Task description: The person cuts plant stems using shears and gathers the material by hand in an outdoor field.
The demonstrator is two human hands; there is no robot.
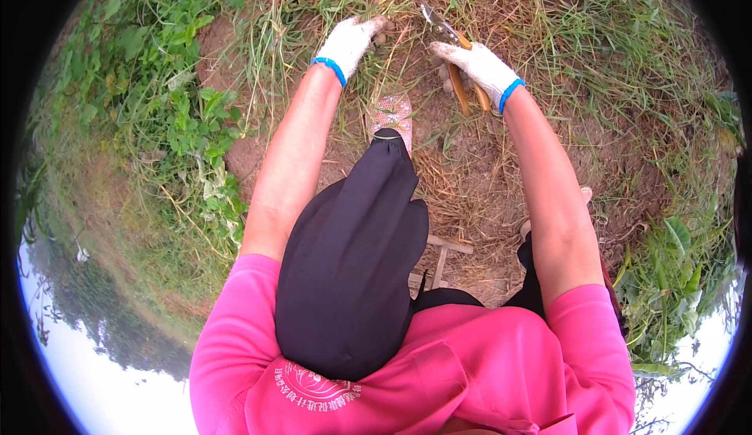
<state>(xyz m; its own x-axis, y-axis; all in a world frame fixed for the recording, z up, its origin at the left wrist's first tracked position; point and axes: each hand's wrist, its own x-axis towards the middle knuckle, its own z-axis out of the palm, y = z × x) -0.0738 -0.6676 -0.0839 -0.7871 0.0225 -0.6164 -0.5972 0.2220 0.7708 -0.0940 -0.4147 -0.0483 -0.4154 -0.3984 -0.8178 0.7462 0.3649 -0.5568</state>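
Note:
My left hand (348, 46), in a white knit glove with a blue cuff and soil-stained fingertips, is low over the grass (282, 41). Its fingers curl at the edge of a patch of bare soil; whether any stems are between them is not clear. To its right, my right hand (477, 66) wears a matching glove and grips a pair of pruning shears (468, 44). Their metal blades point up and to the left, above dry straw. The orange handles pass under the palm, and their ends show below the glove.
Below the left hand is my shoe (392, 115), in a pink patterned covering, with my bent knee (352, 259) in black trousers behind it. A small wooden frame (440, 253) stands low beneath me. Leafy green plants (194, 118) grow on the left, broad-leaved ones (675, 259) at lower right.

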